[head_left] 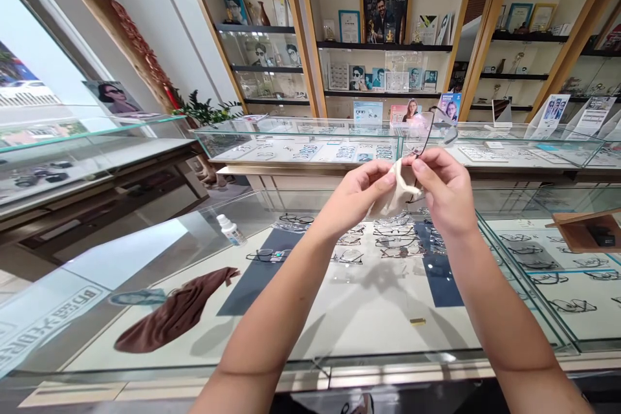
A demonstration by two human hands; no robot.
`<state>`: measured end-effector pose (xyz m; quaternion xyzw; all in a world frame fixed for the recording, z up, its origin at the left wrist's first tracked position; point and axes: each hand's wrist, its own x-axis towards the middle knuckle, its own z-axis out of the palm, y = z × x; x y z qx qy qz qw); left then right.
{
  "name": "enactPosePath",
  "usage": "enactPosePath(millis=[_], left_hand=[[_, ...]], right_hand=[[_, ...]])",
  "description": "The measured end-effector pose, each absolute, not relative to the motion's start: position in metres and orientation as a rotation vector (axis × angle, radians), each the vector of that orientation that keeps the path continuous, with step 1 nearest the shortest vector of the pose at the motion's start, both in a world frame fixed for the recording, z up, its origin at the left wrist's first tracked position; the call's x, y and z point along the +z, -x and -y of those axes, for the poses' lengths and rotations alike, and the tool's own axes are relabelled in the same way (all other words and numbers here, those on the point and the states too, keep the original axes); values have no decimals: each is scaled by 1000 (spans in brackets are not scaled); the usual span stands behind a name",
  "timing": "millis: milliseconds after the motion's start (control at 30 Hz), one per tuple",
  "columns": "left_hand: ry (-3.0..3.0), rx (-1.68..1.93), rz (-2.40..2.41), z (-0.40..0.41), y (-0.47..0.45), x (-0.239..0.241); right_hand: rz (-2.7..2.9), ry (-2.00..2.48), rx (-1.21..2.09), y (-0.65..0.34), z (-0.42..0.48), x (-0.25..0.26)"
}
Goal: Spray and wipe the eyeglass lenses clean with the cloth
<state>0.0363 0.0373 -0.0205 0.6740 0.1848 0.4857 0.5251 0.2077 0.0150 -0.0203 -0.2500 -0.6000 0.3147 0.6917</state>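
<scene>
Above the glass display case, my left hand (pixel 363 191) is closed on a cream cleaning cloth (pixel 398 191), pinching it between thumb and fingers. My right hand (pixel 445 187) grips a pair of thin dark-framed eyeglasses (pixel 429 132), whose lenses rise above the fingers. The cloth meets the glasses between the two hands, and part of the frame is hidden behind fingers and cloth. On the case's glass top, a brown cloth (pixel 179 310) lies crumpled to the left, and a small white bottle (pixel 230 229) stands beyond it.
Rows of eyeglasses (pixel 395 242) lie inside the glass case (pixel 339 323) beneath my arms. A wooden tray (pixel 589 231) sits at the right. Another glass counter (pixel 310 126) runs across behind, with shelves (pixel 383 45) holding pictures and ornaments against the wall.
</scene>
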Motion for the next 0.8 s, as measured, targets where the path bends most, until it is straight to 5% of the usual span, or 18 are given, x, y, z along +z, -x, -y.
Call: enactPosePath(millis=[800], left_hand=[[-1677, 1145, -384, -29, -49, -29]], right_hand=[[1227, 453, 1136, -195, -20, -24]])
